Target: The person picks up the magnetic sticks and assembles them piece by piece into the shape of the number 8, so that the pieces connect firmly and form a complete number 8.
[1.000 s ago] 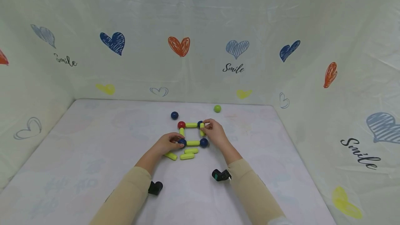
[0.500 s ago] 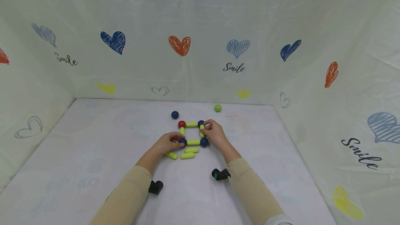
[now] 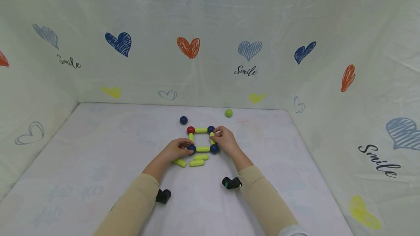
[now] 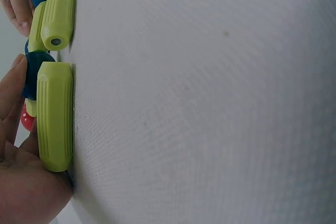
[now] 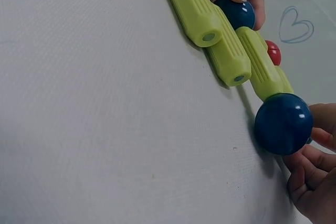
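A square of yellow-green magnetic rods and balls lies on the table, with a red ball at its far left corner and blue balls at the others. My left hand grips the near left blue ball between thumb and fingers. On the square's right side, my right hand pinches a yellow-green rod between the far right blue ball and the near right blue ball. A rod joins the two near balls.
Two loose rods lie just in front of the square, and another rod lies by the left hand. Behind stand a loose blue ball and a green ball. Heart-printed sheeting surrounds the table.
The rod in my right hand has come slightly nearer and lower, from overlapping the far right blue ball to lying between the two right balls. The left hand keeps its place.
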Tool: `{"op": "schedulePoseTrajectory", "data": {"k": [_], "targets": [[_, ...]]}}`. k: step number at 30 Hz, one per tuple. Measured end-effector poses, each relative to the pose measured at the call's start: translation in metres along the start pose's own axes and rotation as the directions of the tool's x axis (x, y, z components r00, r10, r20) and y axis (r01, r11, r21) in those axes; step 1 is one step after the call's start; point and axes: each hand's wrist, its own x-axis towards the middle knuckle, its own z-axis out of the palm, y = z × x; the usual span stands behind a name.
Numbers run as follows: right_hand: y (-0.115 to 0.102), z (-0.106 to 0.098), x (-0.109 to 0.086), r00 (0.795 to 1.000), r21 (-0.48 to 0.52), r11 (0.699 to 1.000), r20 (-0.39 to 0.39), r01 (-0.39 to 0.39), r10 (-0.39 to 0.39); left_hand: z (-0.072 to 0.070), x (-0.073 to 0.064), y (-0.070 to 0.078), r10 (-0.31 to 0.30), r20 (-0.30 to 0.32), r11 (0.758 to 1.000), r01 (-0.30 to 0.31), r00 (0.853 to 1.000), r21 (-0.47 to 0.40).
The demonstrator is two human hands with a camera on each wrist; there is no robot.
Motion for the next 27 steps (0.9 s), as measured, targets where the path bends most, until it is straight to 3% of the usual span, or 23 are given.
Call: {"op": "schedulePoseTrajectory", "data": {"k": [27], "targets": [[0.0003, 0.0024, -0.0047, 0.999, -0.039, 0.999, -0.040, -0.024, 0.023, 0.0007, 0.0020, -0.0014, 0.013, -0.018, 1.000, -0.013, 1.000, 0.005]]}}
